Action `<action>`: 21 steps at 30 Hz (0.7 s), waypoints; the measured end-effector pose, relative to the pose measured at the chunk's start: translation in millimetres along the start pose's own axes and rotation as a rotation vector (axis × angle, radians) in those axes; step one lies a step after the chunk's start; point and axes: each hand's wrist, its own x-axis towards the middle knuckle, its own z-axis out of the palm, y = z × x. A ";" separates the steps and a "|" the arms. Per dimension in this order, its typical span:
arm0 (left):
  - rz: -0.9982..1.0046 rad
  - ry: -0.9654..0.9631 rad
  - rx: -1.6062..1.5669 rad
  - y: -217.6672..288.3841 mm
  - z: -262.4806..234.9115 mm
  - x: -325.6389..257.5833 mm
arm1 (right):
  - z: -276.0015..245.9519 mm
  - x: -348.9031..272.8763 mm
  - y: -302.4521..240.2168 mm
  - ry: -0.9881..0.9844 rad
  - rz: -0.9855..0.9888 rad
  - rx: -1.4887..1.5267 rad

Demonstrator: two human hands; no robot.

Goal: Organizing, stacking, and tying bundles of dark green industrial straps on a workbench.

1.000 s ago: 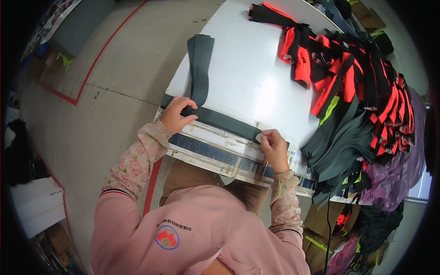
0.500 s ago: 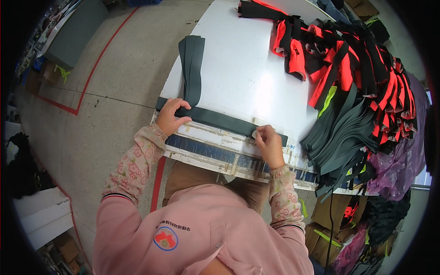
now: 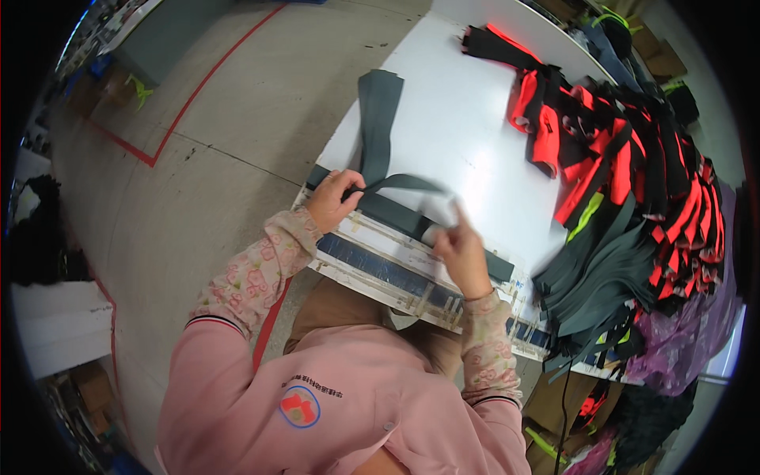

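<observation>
A dark grey-green strip (image 3: pixel 396 215) lies along the near edge of the white table. My left hand (image 3: pixel 336 199) pinches dark strip material at its left part. From there a second strip (image 3: pixel 413 181) arches up and to the right, its far end blurred near my right hand. My right hand (image 3: pixel 462 255) is over the flat strip, smeared by motion, one finger pointing up. A small whitish thing (image 3: pixel 431 235) shows at its thumb side; I cannot tell what it is. Beyond my left hand, a stack of similar strips (image 3: pixel 378 119) lies lengthwise away from me.
A large pile of black and bright red fabric pieces (image 3: pixel 609 150) covers the table's right side. Nearer, a bundle of grey-green strips (image 3: pixel 595 265) hangs over the edge by a purple plastic bag (image 3: pixel 673 356). Worn tape strips (image 3: pixel 380 257) line the table's front edge.
A strip that was not apart before now arches above the flat one. My right hand has moved, with a finger raised. The whole view has shifted and turned slightly.
</observation>
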 end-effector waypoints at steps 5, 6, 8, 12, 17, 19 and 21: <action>0.196 -0.035 0.127 -6.8 -5.2 1.2 | 42.1 44.2 -6.8 0.284 -0.277 -0.106; 0.178 -0.081 0.161 -5.6 -5.2 1.1 | 54.1 51.1 -1.9 0.176 -0.239 -0.038; 0.161 -0.066 0.131 -2.6 -4.2 1.9 | 72.6 63.4 6.3 0.170 -0.250 -0.054; 0.138 -0.084 0.106 -2.9 -5.6 -0.3 | 93.6 77.5 19.4 0.209 -0.296 -0.026; 0.121 -0.079 0.134 -7.2 -4.5 -2.4 | 100.0 76.9 12.6 0.224 -0.247 -0.129; 0.127 -0.077 0.136 -5.0 -1.8 -0.4 | 98.6 77.5 17.9 0.252 -0.257 -0.180; 0.133 -0.079 0.138 -2.6 -0.5 0.6 | 94.4 76.2 20.5 0.202 -0.291 -0.189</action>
